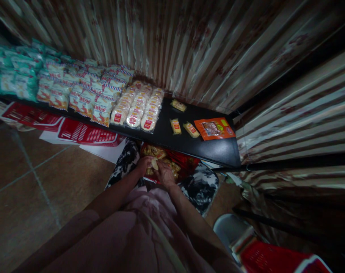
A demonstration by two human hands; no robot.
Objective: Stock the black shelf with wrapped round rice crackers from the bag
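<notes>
Snack packet (pixel 154 163) gripped by closed fingers of left hand (pixel 144 164) and right hand (pixel 165 174), held over red bag (pixel 188 161) full of similar yellow packets (pixel 158 152), on near side of black shelf (pixel 218 149).

Shelf (pixel 206 148) across the upper frame against the wall (pixel 189 45), stacked packets (pixel 55 89) on its left stretch, round packs (pixel 138 108) at centre, three small packets (pixel 176 126) right of them, flat packet (pixel 215 129) near the right end, bag (pixel 186 161) below the shelf, left hand (pixel 144 165) and right hand (pixel 165 174) in it, basket (pixel 269 258) at lower right
</notes>
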